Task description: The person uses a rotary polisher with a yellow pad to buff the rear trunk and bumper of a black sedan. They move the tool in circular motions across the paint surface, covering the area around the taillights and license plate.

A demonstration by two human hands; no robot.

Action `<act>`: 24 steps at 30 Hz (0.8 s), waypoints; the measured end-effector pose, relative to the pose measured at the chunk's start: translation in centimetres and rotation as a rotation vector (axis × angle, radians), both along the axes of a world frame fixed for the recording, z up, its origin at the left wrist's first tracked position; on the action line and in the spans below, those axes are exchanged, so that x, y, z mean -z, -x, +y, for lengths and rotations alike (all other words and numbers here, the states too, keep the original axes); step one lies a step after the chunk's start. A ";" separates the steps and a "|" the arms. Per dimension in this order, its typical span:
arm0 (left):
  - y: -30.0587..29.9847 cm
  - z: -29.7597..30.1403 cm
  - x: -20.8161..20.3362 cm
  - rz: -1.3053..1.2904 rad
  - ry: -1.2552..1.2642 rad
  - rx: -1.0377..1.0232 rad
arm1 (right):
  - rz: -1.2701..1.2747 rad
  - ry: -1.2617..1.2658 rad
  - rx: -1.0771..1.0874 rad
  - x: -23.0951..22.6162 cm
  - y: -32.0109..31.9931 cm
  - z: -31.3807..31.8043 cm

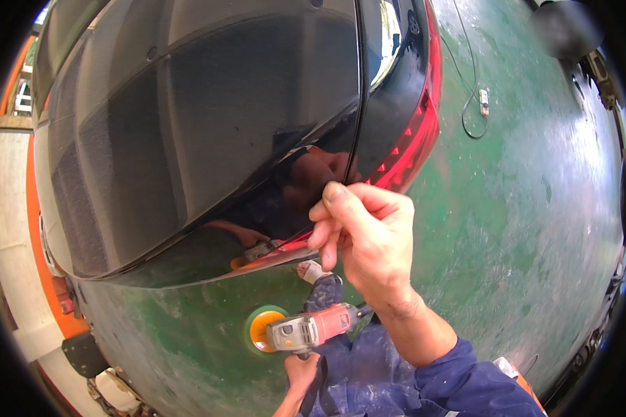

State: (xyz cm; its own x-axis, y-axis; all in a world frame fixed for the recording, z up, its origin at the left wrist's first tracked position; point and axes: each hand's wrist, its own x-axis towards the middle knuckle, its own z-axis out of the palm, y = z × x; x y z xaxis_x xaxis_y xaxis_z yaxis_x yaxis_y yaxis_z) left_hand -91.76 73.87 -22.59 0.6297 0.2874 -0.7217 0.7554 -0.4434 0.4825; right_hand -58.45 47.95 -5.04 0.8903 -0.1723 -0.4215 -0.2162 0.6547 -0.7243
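Observation:
My right hand (375,233) is raised at the corner of a dark, glossy car (222,104). Its thumb and forefinger are pressed together by the lower end of a dark panel seam (358,118), just left of the red tail light (414,142). Whatever the pinch holds, if anything, is too small to make out. Below, my left hand (302,372) grips the side handle of an electric polisher (320,326) with a red and grey body. Its round orange pad with a green rim (261,330) hangs over the floor, apart from the car. The bodywork reflects both hands and the polisher.
The green floor (522,208) looks glossy and worn. A cable with a small white box (484,102) lies on it at the right. An orange and pale strip (45,257) borders the left side, with a dark object (83,354) at its near end. My shoe (309,271) shows under the car's edge.

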 end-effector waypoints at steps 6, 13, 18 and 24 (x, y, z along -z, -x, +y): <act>0.2 0.0 0.2 0.019 -0.010 -0.011 | -0.021 0.057 -0.021 -2.7 -2.5 -0.3; 0.0 -0.3 0.0 0.080 -0.041 -0.019 | -0.008 0.074 -0.025 -2.1 -2.1 -0.4; -0.2 -0.3 0.0 0.104 -0.068 -0.004 | -0.017 0.095 -0.037 -2.8 -2.7 -0.4; 0.5 0.0 0.8 0.054 -0.050 -0.025 | -0.012 0.114 -0.070 -2.1 -2.2 -0.2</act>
